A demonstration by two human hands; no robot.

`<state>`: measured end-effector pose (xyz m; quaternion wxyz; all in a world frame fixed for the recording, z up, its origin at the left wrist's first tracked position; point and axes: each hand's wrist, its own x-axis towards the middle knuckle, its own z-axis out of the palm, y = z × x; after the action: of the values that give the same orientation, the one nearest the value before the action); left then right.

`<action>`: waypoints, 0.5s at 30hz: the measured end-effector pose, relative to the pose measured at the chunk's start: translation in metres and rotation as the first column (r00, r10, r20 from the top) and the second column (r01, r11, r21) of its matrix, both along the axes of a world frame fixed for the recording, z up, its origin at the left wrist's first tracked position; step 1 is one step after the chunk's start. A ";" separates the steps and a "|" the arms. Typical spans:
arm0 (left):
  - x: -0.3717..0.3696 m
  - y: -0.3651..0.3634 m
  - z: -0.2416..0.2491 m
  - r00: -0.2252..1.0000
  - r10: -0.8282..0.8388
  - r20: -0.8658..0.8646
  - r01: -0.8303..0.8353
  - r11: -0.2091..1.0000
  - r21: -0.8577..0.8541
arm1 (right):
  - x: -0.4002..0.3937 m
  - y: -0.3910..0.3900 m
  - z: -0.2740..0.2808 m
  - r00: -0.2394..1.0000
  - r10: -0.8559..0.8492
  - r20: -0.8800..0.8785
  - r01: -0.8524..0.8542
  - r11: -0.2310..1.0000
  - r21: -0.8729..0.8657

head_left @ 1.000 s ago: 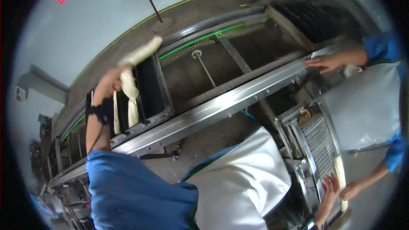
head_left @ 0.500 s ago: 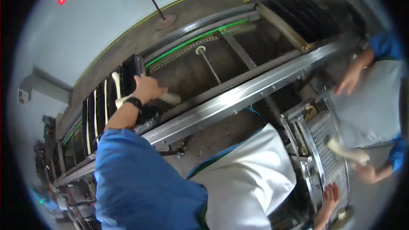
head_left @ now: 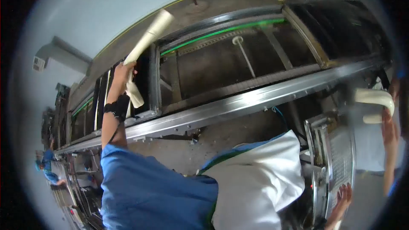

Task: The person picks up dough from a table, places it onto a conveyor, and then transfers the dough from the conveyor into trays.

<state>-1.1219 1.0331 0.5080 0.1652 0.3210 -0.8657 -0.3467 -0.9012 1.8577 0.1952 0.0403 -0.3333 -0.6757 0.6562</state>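
One pale roll now slants upward, having just been lower and flatter; the left hand has its grip closed around the middle, so the roll remains unseated above the tray; right hand near mesh, grip cannot be told

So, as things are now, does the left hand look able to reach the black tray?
Probably yes: the left hand appears right over the black tray, with nothing visible blocking it, though it holds a long pale strip.
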 end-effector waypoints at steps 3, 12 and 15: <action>-0.002 -0.001 -0.021 0.969 -0.244 0.050 0.249 0.956 -0.158 | -0.024 0.009 -0.011 0.999 0.041 0.035 -0.043 0.997 0.061; 0.029 -0.066 -0.069 0.671 -0.296 0.680 0.512 0.848 -0.136 | -0.002 0.089 -0.081 0.996 0.037 0.079 -0.041 0.997 0.061; 0.044 -0.092 -0.054 0.863 -0.373 0.340 0.208 0.876 0.435 | 0.003 0.087 -0.095 0.995 0.026 0.095 -0.027 1.000 0.013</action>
<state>-1.0775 0.9408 0.4536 -0.1432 0.2759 -0.8347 -0.4546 -0.8978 1.9443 0.1005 0.0018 -0.3549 -0.6858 0.6354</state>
